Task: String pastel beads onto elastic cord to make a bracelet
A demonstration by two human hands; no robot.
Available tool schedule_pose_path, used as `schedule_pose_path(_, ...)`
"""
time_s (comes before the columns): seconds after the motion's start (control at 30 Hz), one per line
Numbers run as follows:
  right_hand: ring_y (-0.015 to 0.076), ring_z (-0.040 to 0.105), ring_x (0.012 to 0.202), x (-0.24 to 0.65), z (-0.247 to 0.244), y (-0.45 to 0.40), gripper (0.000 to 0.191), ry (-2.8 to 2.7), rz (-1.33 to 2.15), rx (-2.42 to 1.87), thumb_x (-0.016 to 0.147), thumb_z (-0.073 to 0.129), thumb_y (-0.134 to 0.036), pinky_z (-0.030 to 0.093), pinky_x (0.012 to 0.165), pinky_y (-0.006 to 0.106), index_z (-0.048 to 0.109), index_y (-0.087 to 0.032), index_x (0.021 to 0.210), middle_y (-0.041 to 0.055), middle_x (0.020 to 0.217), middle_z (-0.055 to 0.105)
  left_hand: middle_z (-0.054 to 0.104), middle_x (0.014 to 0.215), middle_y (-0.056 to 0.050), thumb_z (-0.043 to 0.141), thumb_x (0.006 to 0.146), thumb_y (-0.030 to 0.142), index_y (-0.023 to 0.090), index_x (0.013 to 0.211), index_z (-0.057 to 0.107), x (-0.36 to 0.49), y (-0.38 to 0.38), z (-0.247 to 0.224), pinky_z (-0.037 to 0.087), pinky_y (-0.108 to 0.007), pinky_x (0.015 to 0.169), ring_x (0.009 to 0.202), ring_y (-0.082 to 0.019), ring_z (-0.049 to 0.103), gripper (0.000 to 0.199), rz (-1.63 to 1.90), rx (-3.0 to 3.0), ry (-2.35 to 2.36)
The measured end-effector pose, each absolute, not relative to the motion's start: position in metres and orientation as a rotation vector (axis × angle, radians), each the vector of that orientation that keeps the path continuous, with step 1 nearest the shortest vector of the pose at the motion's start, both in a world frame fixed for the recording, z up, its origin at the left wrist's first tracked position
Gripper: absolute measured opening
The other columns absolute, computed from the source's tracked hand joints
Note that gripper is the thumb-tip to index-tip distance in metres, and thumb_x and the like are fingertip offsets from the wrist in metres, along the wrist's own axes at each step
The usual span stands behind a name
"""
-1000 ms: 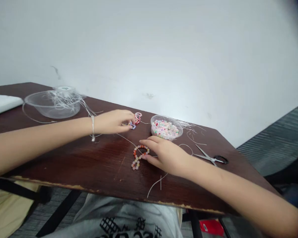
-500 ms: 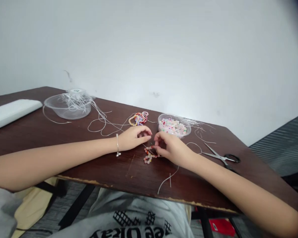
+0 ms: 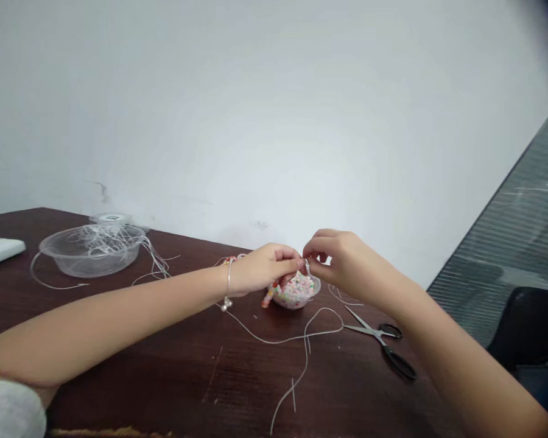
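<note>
Head view. Item: short strand of red, orange and pale round beads [image 3: 268, 298], suspended beneath the left hand [image 3: 265, 271], overlapping the left side of a round clear plastic bowl of pastel beads [image 3: 319, 286]. Left fingers: curled, thumb and forefinger pinched; the strand appears to be gripped. Right hand [image 3: 347, 261]: thumb and forefinger drawn together at the left fingertips; what is pinched cannot be told. Handling, as judged: the strand is best held steady by the left, fine movements being left to the right. Loose pale cord [image 3: 274, 342], near: best kept clear of the black-handled metal scissors [image 3: 378, 336], right.
</note>
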State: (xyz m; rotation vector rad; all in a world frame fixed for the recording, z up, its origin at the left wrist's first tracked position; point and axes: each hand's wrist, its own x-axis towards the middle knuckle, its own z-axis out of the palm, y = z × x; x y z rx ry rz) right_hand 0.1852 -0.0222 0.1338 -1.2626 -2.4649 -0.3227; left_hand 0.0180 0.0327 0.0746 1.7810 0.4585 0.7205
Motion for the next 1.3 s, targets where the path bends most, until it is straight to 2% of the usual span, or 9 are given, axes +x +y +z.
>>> schedule_pose_path(0.1,0.0114,0.048,0.066,0.188,0.117,-0.017,0.012,-2.480,-0.181,-1.272,0.080,0.054,-0.014,0.039,0.063,0.025,0.065,-0.014,0.075,0.0044,0.077,0.057,0.045,0.059,0.003,0.051,0.084,0.033,0.015,0.081,0.058,0.011,0.033,0.061,0.029,-0.014,0.033,0.047,-0.008,0.041,0.020,0.657,1.792,0.670)
schedule_pose_path(0.2,0.0117,0.049,0.070,0.193,0.098,-0.010,0.014,-2.521,0.104,-1.208,0.083,0.050,-0.014,0.038,0.065,0.025,0.064,-0.014,0.080,0.0045,0.081,0.057,0.045,0.063,0.003,0.052,0.083,0.037,0.015,0.080,0.057,0.006,0.037,0.042,0.040,-0.017,0.037,0.049,-0.007,0.040,0.023,0.570,1.700,0.675)
schedule_pose_path(0.43,0.0089,0.051,0.070,0.213,0.052,-0.006,0.008,-1.625,1.617,-0.971,0.079,0.061,-0.020,0.039,0.068,0.023,0.057,-0.013,0.081,0.0013,0.075,0.055,0.044,0.065,0.003,0.049,0.085,0.043,0.017,0.086,0.058,0.007,0.034,0.013,0.038,-0.015,0.038,0.052,-0.008,0.039,0.028,0.356,1.744,0.616)
schedule_pose_path(0.53,0.0089,0.049,0.071,0.224,0.047,-0.016,0.015,-1.255,1.937,-0.824,0.076,0.065,-0.023,0.038,0.064,0.021,0.057,-0.011,0.075,0.0012,0.075,0.050,0.052,0.068,0.002,0.045,0.089,0.040,0.017,0.085,0.058,0.008,0.028,0.015,0.041,-0.018,0.048,0.056,-0.009,0.044,0.027,0.271,1.843,0.570)
schedule_pose_path(0.7,0.0061,0.044,0.063,0.230,0.050,-0.037,0.012,-1.429,1.799,-0.992,0.079,0.064,-0.022,0.035,0.058,0.019,0.060,-0.011,0.075,-0.0013,0.070,0.051,0.065,0.080,-0.001,0.049,0.088,0.032,0.019,0.089,0.065,0.013,0.017,0.024,0.043,-0.023,0.070,0.076,-0.014,0.057,0.021,0.150,2.103,0.540)
schedule_pose_path(0.83,0.0066,0.052,0.065,0.224,0.049,-0.041,0.008,-1.700,1.634,-1.050,0.080,0.062,-0.018,0.040,0.067,0.022,0.062,-0.011,0.075,-0.0007,0.069,0.059,0.065,0.088,-0.002,0.056,0.085,0.038,0.020,0.101,0.062,0.025,0.014,0.022,0.045,-0.026,0.068,0.073,-0.015,0.059,0.024,0.124,1.828,0.460)
schedule_pose_path(1.03,0.0081,0.057,0.067,0.222,0.040,-0.033,0.014,-1.539,1.667,-0.953,0.078,0.066,-0.025,0.044,0.069,0.023,0.062,-0.012,0.075,-0.0002,0.069,0.061,0.061,0.086,-0.004,0.067,0.078,0.035,0.014,0.090,0.065,0.040,0.023,0.001,0.044,-0.026,0.080,0.083,-0.015,0.056,0.024,0.397,1.473,0.353)
schedule_pose_path(1.17,0.0078,0.056,0.068,0.221,0.034,-0.028,0.012,-1.263,1.872,-0.906,0.084,0.059,-0.018,0.044,0.066,0.020,0.059,-0.011,0.074,0.0014,0.070,0.058,0.055,0.080,-0.003,0.062,0.082,0.039,0.015,0.079,0.060,0.039,0.024,-0.004,0.048,-0.027,0.071,0.075,-0.015,0.053,0.024,0.355,1.366,0.305)
schedule_pose_path(1.3,0.0061,0.048,0.059,0.221,0.040,-0.030,0.017,-0.936,1.985,-0.799,0.089,0.050,-0.017,0.041,0.056,0.019,0.053,-0.012,0.073,-0.0022,0.065,0.048,0.045,0.066,-0.001,0.046,0.089,0.045,0.018,0.063,0.043,0.034,0.025,-0.001,0.044,-0.022,0.046,0.062,-0.015,0.047,0.038,0.316,1.194,0.324)
